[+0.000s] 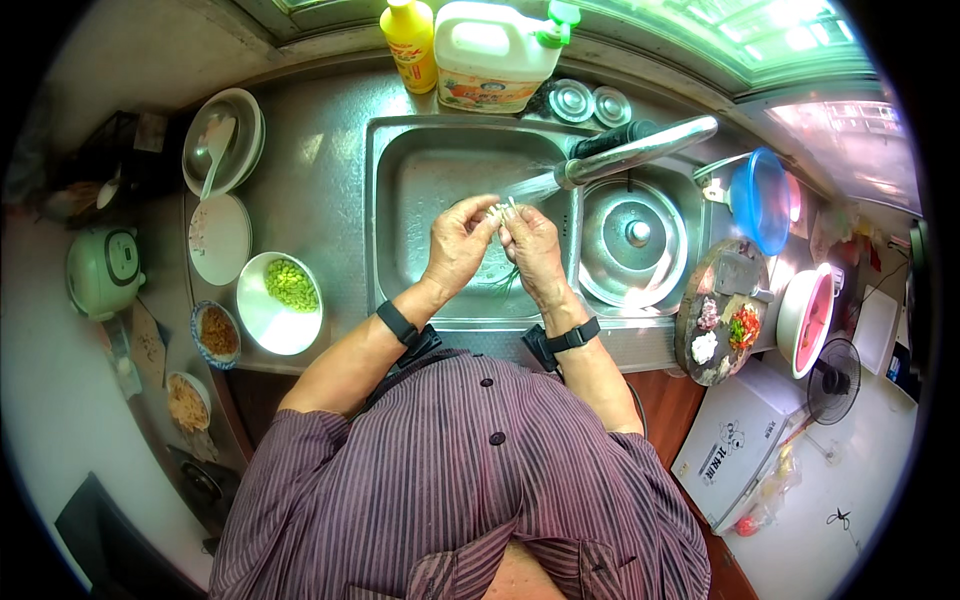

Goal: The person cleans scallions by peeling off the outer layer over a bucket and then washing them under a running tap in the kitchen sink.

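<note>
Over the left basin of a stainless steel sink [416, 247], my right hand [536, 240] grips a small bunch of scallions [501, 213]. Their white root ends point away from me, and the green leaves hang below that hand. My left hand [460, 238] meets the bunch at its white ends, with thumb and fingers closed on them. Water streams from the metal faucet [637, 154] into the basin just beyond my hands. The fingertips partly hide the stalks.
A lidded metal pot [634, 262] sits in the right basin. Farther right, a round cutting board [724, 315] carries a cleaver [739, 274] and chopped ingredients. On the left counter are a bowl of green beans [281, 334] and stacked plates [219, 240]. Bottles [487, 67] stand behind the sink.
</note>
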Motion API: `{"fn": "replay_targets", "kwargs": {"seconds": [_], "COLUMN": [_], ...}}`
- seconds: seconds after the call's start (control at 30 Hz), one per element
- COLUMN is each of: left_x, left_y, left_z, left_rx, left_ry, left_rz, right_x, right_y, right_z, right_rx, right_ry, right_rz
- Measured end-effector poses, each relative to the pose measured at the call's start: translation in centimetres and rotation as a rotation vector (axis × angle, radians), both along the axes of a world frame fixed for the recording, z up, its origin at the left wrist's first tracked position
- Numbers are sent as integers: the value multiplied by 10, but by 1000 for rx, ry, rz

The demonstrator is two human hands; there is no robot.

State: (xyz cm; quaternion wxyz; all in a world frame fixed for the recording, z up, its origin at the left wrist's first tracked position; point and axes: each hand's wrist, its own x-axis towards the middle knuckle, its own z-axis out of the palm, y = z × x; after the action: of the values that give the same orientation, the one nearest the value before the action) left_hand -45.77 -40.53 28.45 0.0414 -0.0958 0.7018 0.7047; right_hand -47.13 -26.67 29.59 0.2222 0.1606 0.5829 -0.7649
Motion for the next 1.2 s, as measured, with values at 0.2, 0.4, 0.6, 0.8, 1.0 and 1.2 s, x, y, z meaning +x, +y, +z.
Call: {"fn": "replay_targets", "kwargs": {"seconds": [0.2,0.4,0.6,0.8,1.0,1.2], "left_x": [-14,-26,-23,-20,-23,-24], "left_y": [-3,-3,-8,-5,-1,3], "left_z": [11,-8,-4,2,-9,-11], "left_rx": [-8,252,230,288,229,-116], "left_ry": [-28,-239,-277,-286,-159,-14], "left_rz": [-181,-188,-186,-157,-209,-177], "right_x": [0,2,2,3,-1,-1], "right_y": [5,5,3,-3,0,-2], "right_z": [-20,-17,-11,-8,-7,-6], "right_rx": [300,235,30,76,418,488], "right_ry": [228,182,88,98,235,229], "right_rz": [64,82,18,-26,83,71]}}
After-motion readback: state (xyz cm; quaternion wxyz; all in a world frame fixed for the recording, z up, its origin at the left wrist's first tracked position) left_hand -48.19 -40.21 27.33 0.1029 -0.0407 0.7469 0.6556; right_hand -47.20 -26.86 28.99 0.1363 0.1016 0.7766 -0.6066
